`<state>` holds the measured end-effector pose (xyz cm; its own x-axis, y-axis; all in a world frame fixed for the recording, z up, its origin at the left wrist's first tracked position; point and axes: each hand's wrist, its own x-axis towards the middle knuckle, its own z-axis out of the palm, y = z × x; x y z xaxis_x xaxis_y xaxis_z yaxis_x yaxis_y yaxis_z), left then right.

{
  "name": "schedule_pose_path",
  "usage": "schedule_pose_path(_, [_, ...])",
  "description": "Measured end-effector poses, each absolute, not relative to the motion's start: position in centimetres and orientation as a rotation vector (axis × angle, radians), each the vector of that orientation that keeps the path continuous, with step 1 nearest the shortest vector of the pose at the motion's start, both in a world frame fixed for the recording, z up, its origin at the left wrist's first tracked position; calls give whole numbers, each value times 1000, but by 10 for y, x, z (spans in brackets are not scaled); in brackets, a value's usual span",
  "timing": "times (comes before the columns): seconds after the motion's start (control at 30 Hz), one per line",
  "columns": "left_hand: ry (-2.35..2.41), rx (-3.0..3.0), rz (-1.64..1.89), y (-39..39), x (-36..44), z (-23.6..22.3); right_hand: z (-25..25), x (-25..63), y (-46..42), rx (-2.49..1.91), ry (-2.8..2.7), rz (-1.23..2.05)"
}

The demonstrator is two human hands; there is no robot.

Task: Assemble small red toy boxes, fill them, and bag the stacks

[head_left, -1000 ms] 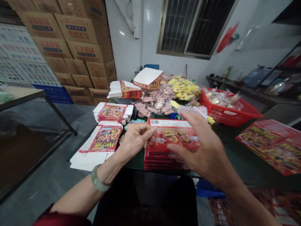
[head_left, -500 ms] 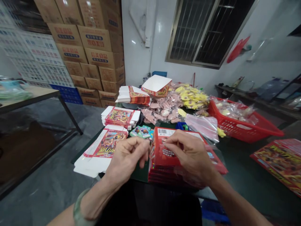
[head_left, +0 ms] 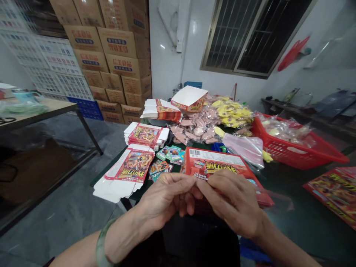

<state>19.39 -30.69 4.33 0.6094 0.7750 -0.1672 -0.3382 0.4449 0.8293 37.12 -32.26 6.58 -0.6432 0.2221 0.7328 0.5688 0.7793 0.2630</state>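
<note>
The red box (head_left: 239, 166) is right in front of me on the table (head_left: 289, 226). Half a second ago my hands were apart; now my left hand (head_left: 164, 200) and right hand (head_left: 236, 204) meet at the fingertips, hiding its near side. Their fingers are curled in, but whether they pinch anything I can't tell. Cards (head_left: 170, 153) lie left of the box, flat cartons (head_left: 136, 163) farther left, clear bags (head_left: 244, 148) behind, a red basket (head_left: 303, 161) off right.
</note>
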Motion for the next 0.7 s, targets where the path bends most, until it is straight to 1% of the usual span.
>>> schedule_pose_path(0.17, [577, 781, 816, -309, 192, 43, 68, 371, -329, -624, -2245, -668])
schedule_pose_path(0.4, [556, 825, 823, -310, 190, 46, 69, 365, -336, -690, -2250, -657])
schedule_pose_path(0.63, [524, 856, 909, -312, 191, 43, 65, 359, -338, -768, -2209, -597])
schedule_pose_path(0.7, [529, 845, 946, -312, 193, 42, 68, 356, -340, -864, -2186, -483])
